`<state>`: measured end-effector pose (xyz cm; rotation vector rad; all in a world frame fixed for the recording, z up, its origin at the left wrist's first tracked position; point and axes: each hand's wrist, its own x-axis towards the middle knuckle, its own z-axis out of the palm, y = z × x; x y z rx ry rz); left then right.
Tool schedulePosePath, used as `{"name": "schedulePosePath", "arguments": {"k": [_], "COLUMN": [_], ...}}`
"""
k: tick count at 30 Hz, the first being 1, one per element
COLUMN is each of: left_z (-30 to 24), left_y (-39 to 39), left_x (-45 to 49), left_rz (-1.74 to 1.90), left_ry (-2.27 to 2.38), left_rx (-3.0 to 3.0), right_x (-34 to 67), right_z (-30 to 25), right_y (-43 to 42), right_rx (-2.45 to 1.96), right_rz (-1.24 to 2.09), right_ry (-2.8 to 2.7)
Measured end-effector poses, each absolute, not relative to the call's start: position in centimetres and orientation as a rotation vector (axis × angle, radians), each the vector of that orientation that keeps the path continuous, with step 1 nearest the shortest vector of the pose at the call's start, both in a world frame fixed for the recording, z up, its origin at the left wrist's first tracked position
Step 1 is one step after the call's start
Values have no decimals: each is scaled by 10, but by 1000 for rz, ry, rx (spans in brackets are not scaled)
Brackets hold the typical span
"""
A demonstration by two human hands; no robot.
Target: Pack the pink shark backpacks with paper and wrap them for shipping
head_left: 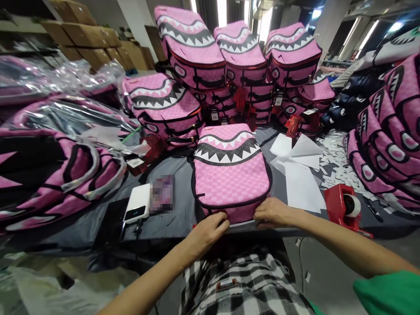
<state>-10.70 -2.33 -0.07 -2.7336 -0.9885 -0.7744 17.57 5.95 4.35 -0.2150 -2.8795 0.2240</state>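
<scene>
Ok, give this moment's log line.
centre pink backpack: teeth print up | left hand: at near edge | right hand: at near right corner

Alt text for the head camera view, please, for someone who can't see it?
A person's left hand and right hand touch the near end of a pink backpack with a toothy print, lying on a table. Similar backpacks are piled behind; a red tape dispenser sits right.
</scene>
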Motion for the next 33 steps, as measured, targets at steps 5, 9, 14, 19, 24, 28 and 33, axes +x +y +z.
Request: {"name": "schedulePosePath", "arguments": {"k": [5,9,14,19,24,28,33], "left_z": [110,172,173,156,160,153,131], "left_y": [-7,7,22,22,8,12,22], "left_x": [-125,-125,-120,-113,-115,-126,-127], "left_rz": [-759,-880,-1044,-1083,-845,-960,-1233], "left_ry": [-1239,-1200,-1068,-1169,-1020,-959,-941], "left_rx": [-2945,-2665,-2287,-2107,-2629,-2533,-2202], "right_x": [158,145,133,135,143,146,152], "right_z": [133,179,183,164,155,156,159], "right_y": [77,82,69,69,83,75,65], "right_rx": [-299,-496,-480,-340,-431,-369,-256], "right_rz": [167,-202,-417,-398,-337,-176,0], "right_ry": [-2790,-2575,-2354,-2317,-2173,-2432,-2654]}}
